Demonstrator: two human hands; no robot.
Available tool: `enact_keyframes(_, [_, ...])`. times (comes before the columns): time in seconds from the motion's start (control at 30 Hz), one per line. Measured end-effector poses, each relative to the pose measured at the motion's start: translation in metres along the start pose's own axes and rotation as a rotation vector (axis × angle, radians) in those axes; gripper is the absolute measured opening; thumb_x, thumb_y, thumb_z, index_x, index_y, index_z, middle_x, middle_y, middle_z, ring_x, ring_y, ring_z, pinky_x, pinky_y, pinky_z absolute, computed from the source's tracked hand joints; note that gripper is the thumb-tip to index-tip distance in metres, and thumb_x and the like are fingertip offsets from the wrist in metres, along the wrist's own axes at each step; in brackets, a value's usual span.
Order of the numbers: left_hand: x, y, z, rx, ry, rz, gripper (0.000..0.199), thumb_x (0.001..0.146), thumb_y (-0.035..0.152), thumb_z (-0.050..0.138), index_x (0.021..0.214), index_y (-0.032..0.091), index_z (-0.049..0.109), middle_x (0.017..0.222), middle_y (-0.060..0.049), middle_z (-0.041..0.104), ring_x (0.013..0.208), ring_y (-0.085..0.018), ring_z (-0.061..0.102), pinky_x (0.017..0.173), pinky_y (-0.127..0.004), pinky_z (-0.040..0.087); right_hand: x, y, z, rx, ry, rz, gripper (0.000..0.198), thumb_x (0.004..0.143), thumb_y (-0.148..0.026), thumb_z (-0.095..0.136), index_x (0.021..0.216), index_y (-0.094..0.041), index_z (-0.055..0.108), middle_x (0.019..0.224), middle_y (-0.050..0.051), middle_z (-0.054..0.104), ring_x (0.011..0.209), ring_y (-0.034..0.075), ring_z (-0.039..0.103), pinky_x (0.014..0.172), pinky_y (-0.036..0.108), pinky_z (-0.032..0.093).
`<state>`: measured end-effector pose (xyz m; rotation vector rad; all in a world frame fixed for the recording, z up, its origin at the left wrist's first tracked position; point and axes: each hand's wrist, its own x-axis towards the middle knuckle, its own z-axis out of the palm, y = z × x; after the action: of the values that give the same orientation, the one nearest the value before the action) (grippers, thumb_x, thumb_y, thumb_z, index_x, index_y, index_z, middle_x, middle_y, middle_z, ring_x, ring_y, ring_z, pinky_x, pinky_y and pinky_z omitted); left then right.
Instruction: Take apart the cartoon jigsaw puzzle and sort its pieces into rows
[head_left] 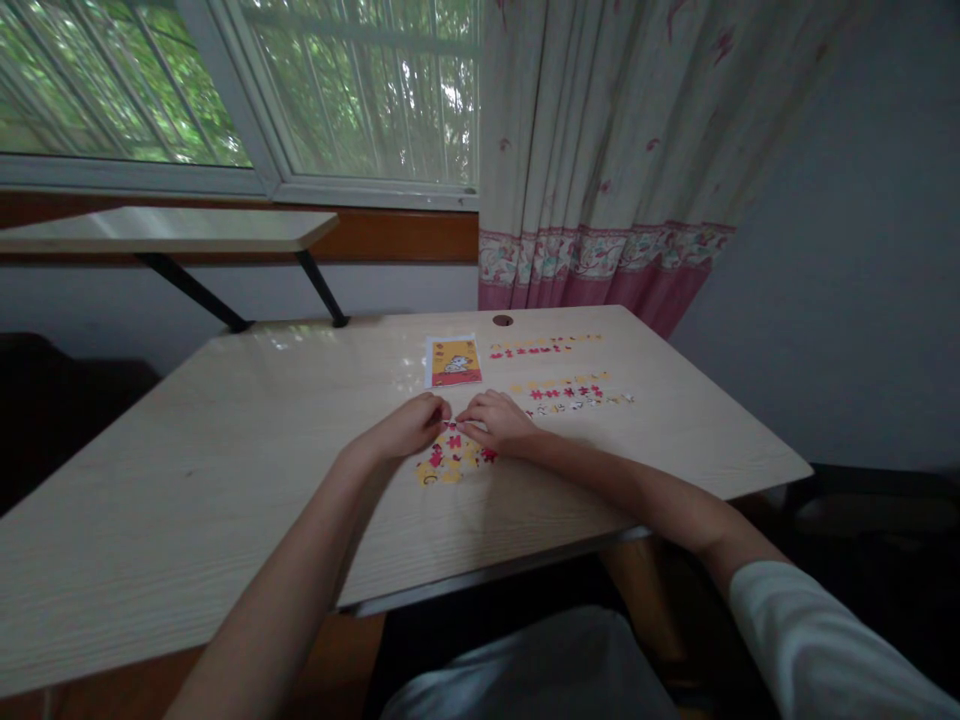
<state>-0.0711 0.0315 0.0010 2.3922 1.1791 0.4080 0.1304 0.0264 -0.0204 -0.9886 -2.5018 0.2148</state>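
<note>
Over a loose cluster of yellow and red jigsaw puzzle pieces [454, 441], my two hands meet with their fingertips almost together. My left hand [415, 424] is closed in a pinch at the cluster's upper left edge. From the other side my right hand [501, 422] reaches in, thumb and fingers drawn together. A small reddish puzzle piece [450, 425] shows between the fingertips, partly hidden by them. Just beyond the hands lies a picture card [456, 362] with a white cartoon animal on yellow and red.
Sorted puzzle pieces lie in rows to the right: a red row [529, 351], another red row [566, 393] and a white-and-yellow row [585, 406]. A cable hole [502, 320] is near the back edge of the wooden desk [247, 450]. A raised shelf [172, 230] stands at left.
</note>
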Motion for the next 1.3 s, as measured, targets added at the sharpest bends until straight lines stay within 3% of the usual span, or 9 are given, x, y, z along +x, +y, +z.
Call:
enact_keyframes(0.33, [-0.001,0.006,-0.004,-0.023,0.016,0.009,0.012,0.070,0.020,0.050,0.073,0.015,0.060,0.071,-0.003,0.056,0.064,-0.013,0.049,0.062,-0.024,0.039,0.000,-0.004,0.000,0.066,0.057,-0.033,0.018,0.085,-0.030,0.056,0.093,-0.019,0.068,0.088,0.005,0.066,0.084,0.015,0.053,0.079,0.029,0.036])
enact_keyframes(0.5, [0.000,0.021,-0.004,-0.370,0.096,-0.097,0.020,0.074,0.032,0.056,0.076,0.013,0.060,0.063,0.000,0.057,0.056,-0.010,0.047,0.054,-0.022,0.038,-0.002,-0.001,-0.010,0.075,0.207,-0.032,0.018,0.085,-0.033,0.056,0.090,-0.019,0.066,0.082,0.004,0.066,0.081,0.016,0.054,0.078,0.030,0.037])
enact_keyframes(0.7, [0.007,0.031,-0.002,-0.767,0.287,-0.104,0.025,0.065,0.035,0.068,0.075,0.013,0.061,0.068,-0.002,0.063,0.060,-0.010,0.053,0.059,-0.024,0.042,-0.007,0.005,-0.028,0.037,0.374,-0.070,0.027,0.086,-0.042,0.053,0.091,-0.020,0.066,0.081,0.005,0.067,0.081,0.017,0.056,0.076,0.031,0.036])
enact_keyframes(0.83, [0.008,0.033,0.000,-0.807,0.334,-0.137,0.025,0.064,0.033,0.070,0.075,0.013,0.062,0.065,-0.001,0.063,0.055,-0.009,0.051,0.055,-0.023,0.042,-0.010,0.006,-0.032,-0.002,0.386,-0.080,0.031,0.086,-0.044,0.051,0.097,-0.019,0.066,0.081,0.006,0.066,0.081,0.017,0.055,0.076,0.032,0.035])
enact_keyframes(1.07, [0.007,0.033,0.004,-0.803,0.294,-0.150,0.016,0.068,0.026,0.068,0.077,0.013,0.064,0.065,-0.002,0.064,0.056,-0.009,0.053,0.054,-0.024,0.044,-0.011,0.008,-0.033,-0.047,0.372,-0.106,0.028,0.085,-0.042,0.053,0.094,-0.021,0.068,0.080,0.006,0.064,0.080,0.018,0.053,0.075,0.033,0.034])
enact_keyframes(1.3, [0.009,0.038,0.003,-0.888,0.283,-0.147,0.028,0.064,0.025,0.069,0.088,0.013,0.062,0.074,-0.003,0.064,0.062,-0.010,0.054,0.060,-0.025,0.046,-0.014,0.015,-0.045,-0.085,0.389,-0.108,0.026,0.085,-0.041,0.053,0.096,-0.023,0.068,0.082,0.005,0.065,0.080,0.018,0.054,0.077,0.034,0.035])
